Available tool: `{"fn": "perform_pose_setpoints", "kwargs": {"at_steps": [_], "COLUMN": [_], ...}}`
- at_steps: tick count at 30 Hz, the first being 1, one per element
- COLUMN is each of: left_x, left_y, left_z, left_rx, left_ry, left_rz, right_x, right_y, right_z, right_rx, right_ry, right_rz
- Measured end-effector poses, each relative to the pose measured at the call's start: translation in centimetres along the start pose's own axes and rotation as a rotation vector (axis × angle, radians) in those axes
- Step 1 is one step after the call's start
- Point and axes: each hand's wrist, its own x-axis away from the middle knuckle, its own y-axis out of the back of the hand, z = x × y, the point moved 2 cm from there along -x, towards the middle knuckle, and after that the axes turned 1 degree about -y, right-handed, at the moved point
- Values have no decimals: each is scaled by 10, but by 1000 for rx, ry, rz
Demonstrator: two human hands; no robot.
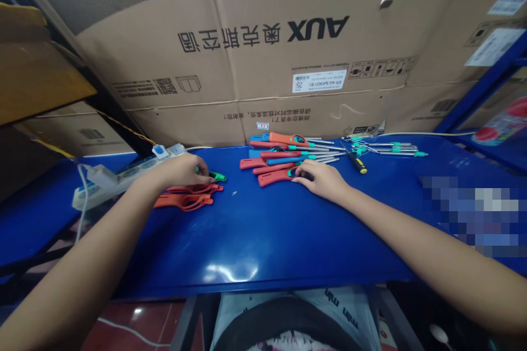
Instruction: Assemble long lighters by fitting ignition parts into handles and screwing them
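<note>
At the left of the blue table, my left hand (185,169) has its fingers curled down onto a green lighter casing (218,176), most of which the hand hides. Just in front of it lie a red casing (212,188) and an orange casing (181,201). My right hand (323,178) is closed round the trigger end of a red long-neck lighter (274,177), the nearest of a pile. Behind it are several more red, blue and orange lighters (284,138) with metal tubes pointing right. Tiny metal pins (234,193) rest between my hands.
A screwdriver (358,163) and loose metal tubes with green ends (395,148) lie right of the pile. A power strip (123,175) with cords stands at the left. A large cardboard box (247,77) walls off the back of the blue table (263,241).
</note>
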Motion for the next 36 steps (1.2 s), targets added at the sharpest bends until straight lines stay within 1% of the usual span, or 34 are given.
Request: {"fn": "perform_pose_setpoints", "kwargs": {"at_steps": [3, 9, 13, 17, 22, 28, 32, 34, 36], "left_x": [-2, -9, -14, -13, -13, -20, -21, -19, -14], "left_y": [-2, -7, -8, -8, -9, -12, -3, 6, 17], "left_z": [-1, 0, 3, 0, -7, -4, -3, -5, -12], "left_rx": [1, 22, 18, 11, -10, -60, -118, -153, -180], "left_ry": [-5, -83, -119, -157, -145, -98, -54, -26, -4], "left_rz": [6, 35, 17, -3, -1, 24, -28, -73, -128], "right_x": [0, 4, 4, 2, 0, 0, 3, 4, 4], "right_y": [0, 3, 4, 0, -7, -7, -1, 3, 7], "right_z": [0, 2, 2, 5, 11, 13, 17, 19, 20], "right_rx": [-11, -16, -5, 8, 21, 6, -15, -28, -38], "right_ry": [-2, 64, 89, 61, 3, 24, 52, 60, 61], "right_rz": [-7, 0, 7, 3, -24, -21, -55, -81, -113]}}
